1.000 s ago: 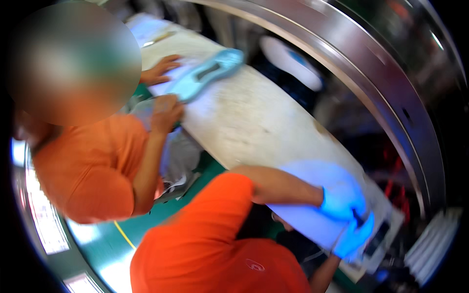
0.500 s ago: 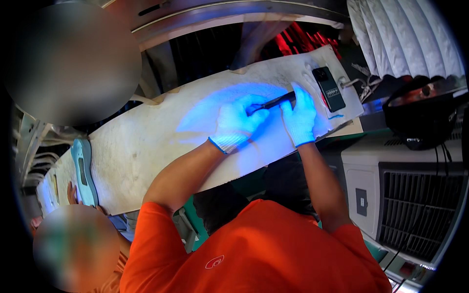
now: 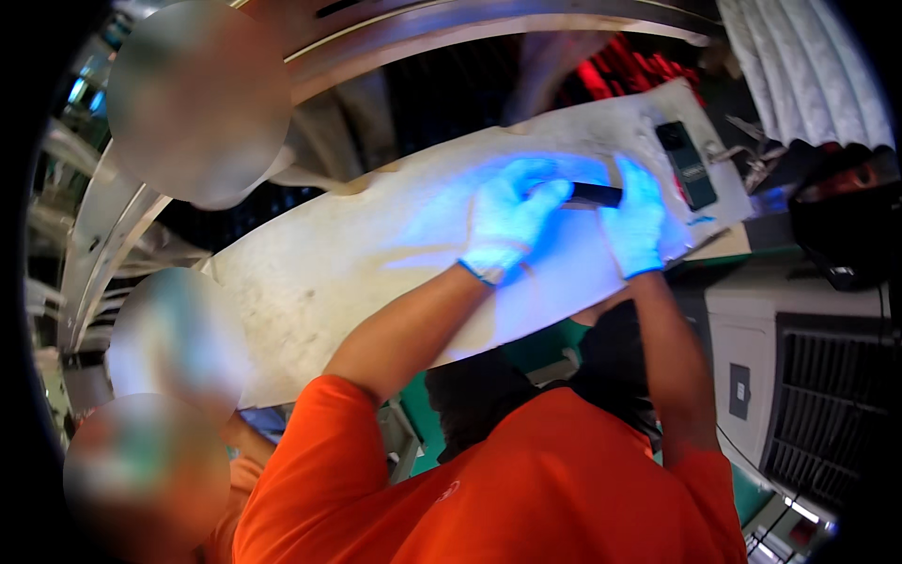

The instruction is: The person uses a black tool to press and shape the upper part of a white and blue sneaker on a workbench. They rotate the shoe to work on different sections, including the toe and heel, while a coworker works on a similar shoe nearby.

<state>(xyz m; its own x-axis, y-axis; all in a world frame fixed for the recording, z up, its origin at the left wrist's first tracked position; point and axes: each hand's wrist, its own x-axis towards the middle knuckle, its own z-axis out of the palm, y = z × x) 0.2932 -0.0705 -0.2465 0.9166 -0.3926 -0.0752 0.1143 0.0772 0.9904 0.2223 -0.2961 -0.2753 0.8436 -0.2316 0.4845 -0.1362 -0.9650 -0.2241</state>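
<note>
A dark, narrow, flat bar (image 3: 595, 195) spans the gap between my two white-gloved hands. My left hand (image 3: 510, 214) is closed on its left end, thumb along the top. At the other end, my right hand (image 3: 635, 216) is closed round the bar with the fingers pointing away from me. Both hands are over a long pale board (image 3: 329, 268), lit by a strong blue glow. What the bar is cannot be made out; the gloved fingers cover its ends.
A dark phone (image 3: 692, 167) lies on the board to the right of my right hand. Further right are a black bag-like thing (image 3: 836, 226) and a grey machine with a vent (image 3: 827, 404). A white ribbed duct (image 3: 799, 75) hangs at the far right. Another person's arm (image 3: 249, 437) is at left.
The view has shifted, so the board and hands appear further right. The bar now lies nearly level and shows its broad dark face. Both hands still hold it.
</note>
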